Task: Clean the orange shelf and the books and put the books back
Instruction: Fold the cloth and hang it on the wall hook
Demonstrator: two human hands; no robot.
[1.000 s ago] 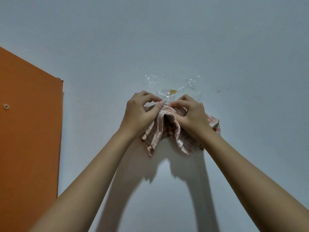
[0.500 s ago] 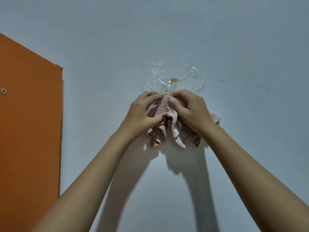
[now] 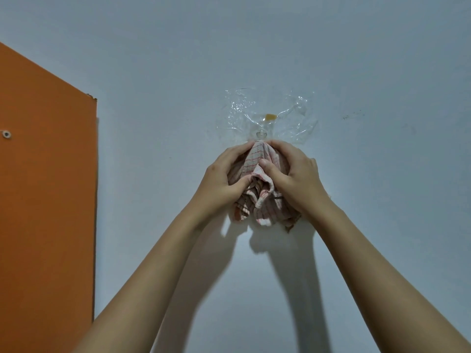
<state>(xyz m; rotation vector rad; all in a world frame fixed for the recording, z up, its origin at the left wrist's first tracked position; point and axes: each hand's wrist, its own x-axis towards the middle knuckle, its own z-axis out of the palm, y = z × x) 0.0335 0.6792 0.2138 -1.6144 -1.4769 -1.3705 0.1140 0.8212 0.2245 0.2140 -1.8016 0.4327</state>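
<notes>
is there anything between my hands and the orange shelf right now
Both hands, left hand and right hand, are closed on the checked cloth against the wall, below a clear hook. Only bare wall lies between them and the orange shelf; nothing visible blocks the way.

**Two hands hold a checked cloth against a pale wall**

At centre frame, the left hand (image 3: 224, 179) and right hand (image 3: 293, 174) grip a bunched pink checked cloth (image 3: 257, 197). Just above it, a clear plastic hook (image 3: 261, 134) sits on crinkled transparent film (image 3: 267, 115) stuck to the wall (image 3: 356, 59). An orange shelf panel (image 3: 46, 200) fills the left edge.
</notes>
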